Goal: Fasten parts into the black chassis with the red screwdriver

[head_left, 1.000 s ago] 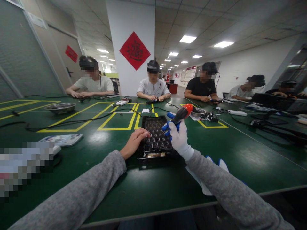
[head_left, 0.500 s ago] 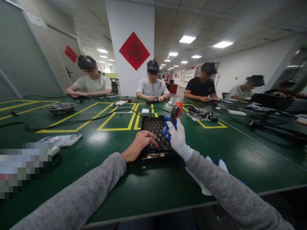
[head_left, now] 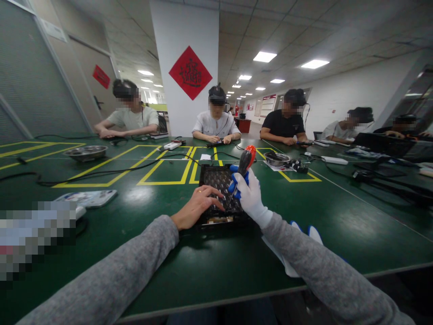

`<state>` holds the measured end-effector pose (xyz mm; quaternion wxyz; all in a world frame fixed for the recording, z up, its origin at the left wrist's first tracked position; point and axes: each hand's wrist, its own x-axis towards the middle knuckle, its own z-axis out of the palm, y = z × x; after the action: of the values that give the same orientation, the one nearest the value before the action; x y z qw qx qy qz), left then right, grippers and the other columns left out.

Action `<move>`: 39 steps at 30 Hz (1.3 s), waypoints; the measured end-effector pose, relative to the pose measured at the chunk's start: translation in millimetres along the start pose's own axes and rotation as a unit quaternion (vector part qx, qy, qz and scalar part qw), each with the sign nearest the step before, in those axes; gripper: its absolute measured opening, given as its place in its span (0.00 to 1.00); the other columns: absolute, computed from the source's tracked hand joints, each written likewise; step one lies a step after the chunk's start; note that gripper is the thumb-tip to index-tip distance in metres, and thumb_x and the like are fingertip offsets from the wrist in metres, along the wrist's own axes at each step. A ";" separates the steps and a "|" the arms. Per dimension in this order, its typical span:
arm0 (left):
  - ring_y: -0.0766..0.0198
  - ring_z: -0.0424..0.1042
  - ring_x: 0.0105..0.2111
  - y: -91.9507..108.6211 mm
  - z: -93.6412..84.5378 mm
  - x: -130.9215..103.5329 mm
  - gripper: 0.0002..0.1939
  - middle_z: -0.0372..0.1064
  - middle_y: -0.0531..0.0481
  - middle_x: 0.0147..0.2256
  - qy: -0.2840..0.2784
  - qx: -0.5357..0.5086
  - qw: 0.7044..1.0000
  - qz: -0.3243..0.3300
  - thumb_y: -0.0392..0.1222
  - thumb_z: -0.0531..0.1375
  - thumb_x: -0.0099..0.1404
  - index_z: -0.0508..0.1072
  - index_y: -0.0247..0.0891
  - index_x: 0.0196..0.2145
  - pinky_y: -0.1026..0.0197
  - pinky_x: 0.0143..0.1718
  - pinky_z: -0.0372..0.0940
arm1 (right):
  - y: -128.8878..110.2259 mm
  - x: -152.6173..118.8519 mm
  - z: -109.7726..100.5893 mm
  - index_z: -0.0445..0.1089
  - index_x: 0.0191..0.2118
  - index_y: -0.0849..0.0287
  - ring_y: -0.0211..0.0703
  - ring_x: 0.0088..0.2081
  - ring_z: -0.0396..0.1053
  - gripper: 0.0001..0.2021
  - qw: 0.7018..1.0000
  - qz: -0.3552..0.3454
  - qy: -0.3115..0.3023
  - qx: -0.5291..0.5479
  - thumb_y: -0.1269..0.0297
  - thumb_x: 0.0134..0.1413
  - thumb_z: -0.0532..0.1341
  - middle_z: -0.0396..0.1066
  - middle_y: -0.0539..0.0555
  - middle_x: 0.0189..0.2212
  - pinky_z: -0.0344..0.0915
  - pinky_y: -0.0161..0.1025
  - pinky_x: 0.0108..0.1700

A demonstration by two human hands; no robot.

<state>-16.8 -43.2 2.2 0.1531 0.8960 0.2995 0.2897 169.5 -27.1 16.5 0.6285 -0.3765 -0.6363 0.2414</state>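
A black open case [head_left: 219, 180] with a studded dark inside lies on the green table in front of me. My left hand [head_left: 199, 204], bare with a ring, rests over its left side, fingers apart and reaching onto the inside. A white and blue glove covers my right hand [head_left: 249, 194], which is closed around a screwdriver [head_left: 248, 159] with a red and black handle. The screwdriver leans, handle up, with its shaft pointing down into the case. Its tip is too small to make out. A brownish part [head_left: 219, 220] shows at the case's near edge.
Another glove [head_left: 287, 262] lies under my right forearm. A phone [head_left: 86, 198] is at the left, with a metal bowl [head_left: 86, 152] behind it. A second bowl [head_left: 277, 158] stands back right. Cables [head_left: 101, 174] cross the green table [head_left: 152, 280]. Several people sit across from me.
The screwdriver handle and the gloved right hand have shifted very slightly. The left fingers have moved a little to the right over the case.
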 end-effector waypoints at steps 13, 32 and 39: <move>0.58 0.51 0.50 1.5 -0.9 1.1 0.31 0.61 0.50 0.50 -0.004 0.000 1.000 -0.008 0.54 0.33 0.67 0.74 0.43 0.39 0.50 0.56 0.42 | 2.4 1.1 1.3 0.65 0.43 0.60 0.31 0.19 0.60 0.17 0.999 0.011 0.025 0.034 0.54 0.53 0.53 0.63 0.47 0.20 0.59 0.30 0.22; 0.56 0.51 0.50 -13.8 5.9 3.2 0.35 0.60 0.50 0.50 -0.003 0.001 1.000 0.002 0.59 0.32 0.64 0.75 0.42 0.34 0.51 0.56 0.43 | 3.3 1.1 2.2 0.65 0.44 0.60 0.31 0.18 0.58 0.19 0.996 0.030 0.009 0.084 0.53 0.53 0.53 0.62 0.46 0.19 0.56 0.29 0.19; 0.59 0.55 0.49 -7.8 3.8 4.2 0.27 0.63 0.49 0.47 0.027 -0.007 1.000 0.001 0.52 0.36 0.67 0.72 0.43 0.42 0.52 0.54 0.45 | 1.3 0.5 1.6 0.64 0.45 0.60 0.32 0.20 0.60 0.19 0.996 0.031 0.020 0.076 0.53 0.53 0.53 0.64 0.47 0.20 0.58 0.29 0.22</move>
<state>-15.3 -34.9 -2.5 0.1506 0.8873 0.3005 0.3157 168.2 -25.7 15.7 0.6603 -0.3524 -0.5912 0.3007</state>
